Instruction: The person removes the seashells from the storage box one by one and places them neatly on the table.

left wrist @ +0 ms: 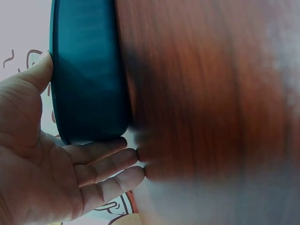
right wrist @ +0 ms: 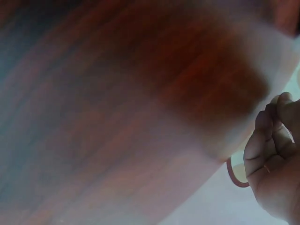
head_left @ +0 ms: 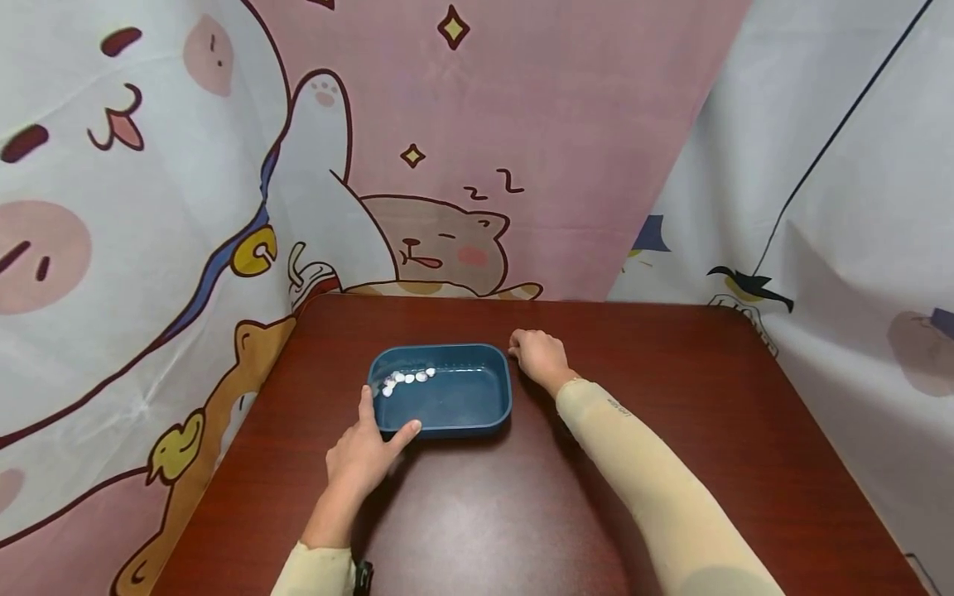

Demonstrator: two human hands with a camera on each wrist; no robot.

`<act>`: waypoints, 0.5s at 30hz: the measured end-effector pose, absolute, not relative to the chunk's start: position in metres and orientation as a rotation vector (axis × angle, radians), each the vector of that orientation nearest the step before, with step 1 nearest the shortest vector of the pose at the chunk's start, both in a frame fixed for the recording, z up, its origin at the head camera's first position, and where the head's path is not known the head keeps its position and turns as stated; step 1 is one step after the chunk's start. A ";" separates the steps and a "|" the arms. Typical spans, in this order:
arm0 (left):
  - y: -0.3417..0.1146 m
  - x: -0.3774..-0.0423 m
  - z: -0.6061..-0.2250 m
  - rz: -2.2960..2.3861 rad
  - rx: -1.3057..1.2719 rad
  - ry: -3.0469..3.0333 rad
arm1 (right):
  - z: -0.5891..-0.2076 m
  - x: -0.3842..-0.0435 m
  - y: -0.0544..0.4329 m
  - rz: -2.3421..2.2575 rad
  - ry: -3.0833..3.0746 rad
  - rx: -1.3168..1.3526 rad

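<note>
A blue rectangular plastic tub point(head_left: 447, 432) sits on the table. Inside it, several small white pebble-like pieces point(head_left: 399, 377) form a curved row along the back left. My left hand point(head_left: 363, 454) rests at the tub's near left corner, thumb on the front rim and index finger at the left side. In the left wrist view its other fingers point(left wrist: 110, 165) extend straight past the tub's end. Just beyond the tub's right side is my right hand point(head_left: 540, 358), low over the table. Its fingers point(right wrist: 255, 150) are curled, with the thumb against the fingertips, and nothing shows between them.
The dark reddish wooden table point(head_left: 671, 397) extends on both sides of the tub. A cartoon-printed cloth point(head_left: 581, 149) hangs behind the table and along its sides. The long right sleeve point(head_left: 633, 472) crosses above the table's right half.
</note>
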State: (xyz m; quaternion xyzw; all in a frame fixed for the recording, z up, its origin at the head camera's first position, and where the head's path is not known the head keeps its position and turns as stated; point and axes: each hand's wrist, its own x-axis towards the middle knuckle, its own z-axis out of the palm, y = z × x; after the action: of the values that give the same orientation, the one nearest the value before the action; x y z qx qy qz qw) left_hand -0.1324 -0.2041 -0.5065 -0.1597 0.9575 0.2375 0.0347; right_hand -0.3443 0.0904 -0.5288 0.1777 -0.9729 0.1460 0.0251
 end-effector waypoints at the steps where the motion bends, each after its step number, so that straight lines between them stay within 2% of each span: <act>1: -0.204 -0.132 -0.506 0.728 -0.491 2.944 | -0.530 -0.345 0.091 0.447 -3.012 0.554; 15: -0.202 -0.132 -0.505 0.727 -0.498 2.939 | -0.536 -0.348 0.082 0.421 -3.030 0.663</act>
State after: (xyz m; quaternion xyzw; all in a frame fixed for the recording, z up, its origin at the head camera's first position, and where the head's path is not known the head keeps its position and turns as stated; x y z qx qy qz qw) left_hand -0.1319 -0.2024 -0.5046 -0.1624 0.9572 0.2367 0.0368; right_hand -0.3483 0.0817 -0.5356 0.2118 -0.9680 0.1344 0.0059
